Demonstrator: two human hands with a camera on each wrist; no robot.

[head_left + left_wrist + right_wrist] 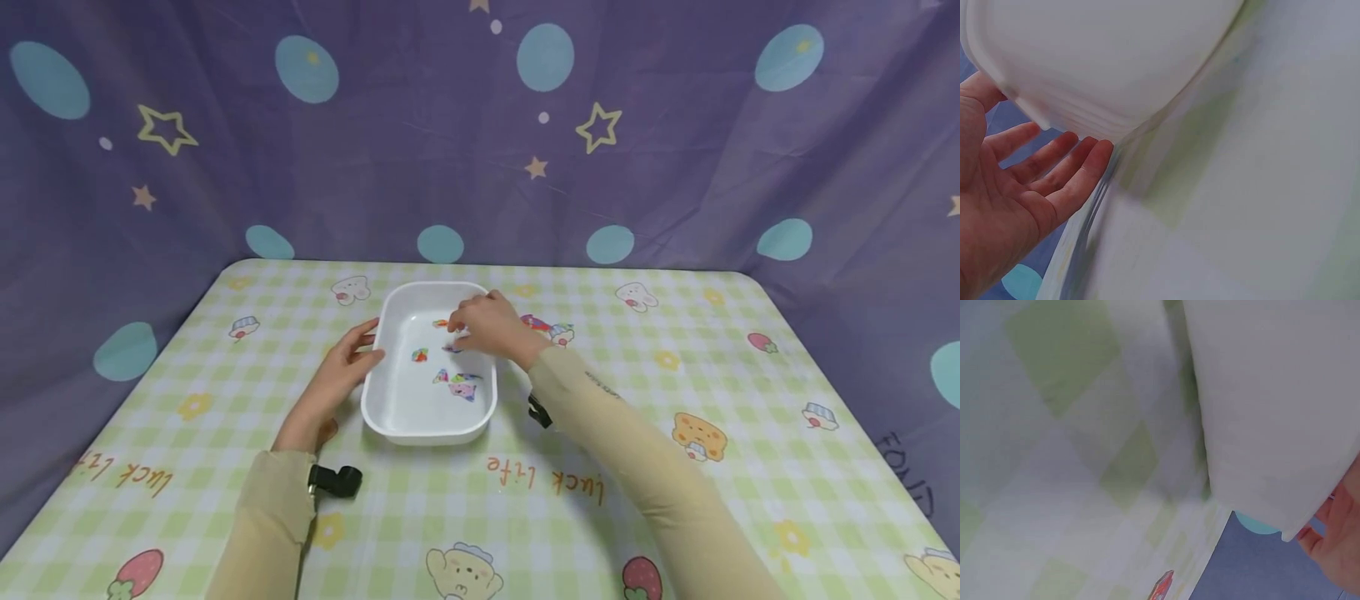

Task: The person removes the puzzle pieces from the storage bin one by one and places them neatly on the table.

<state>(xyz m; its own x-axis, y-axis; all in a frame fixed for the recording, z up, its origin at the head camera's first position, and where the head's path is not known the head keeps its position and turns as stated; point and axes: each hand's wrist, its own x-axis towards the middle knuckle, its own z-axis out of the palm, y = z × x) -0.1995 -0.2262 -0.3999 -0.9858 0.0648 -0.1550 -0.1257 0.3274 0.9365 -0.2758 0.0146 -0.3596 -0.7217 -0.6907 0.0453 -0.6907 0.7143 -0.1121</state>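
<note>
White and rounded at its corners, the basin [397,404] is standing on the checked tablecloth [420,508], its long axis running away from the person and one short end facing the purple curtain [375,192]. The left hand [337,375] is resting against the basin's left wall, fingers loosely extended. The right hand [491,327] is reaching over the basin's right rim, fingers bent; whether it is pinching anything, I cannot tell. Small colourful pieces [462,391] are lying scattered inside the basin, and a reddish piece [534,322] is lying outside, right of it.
</note>
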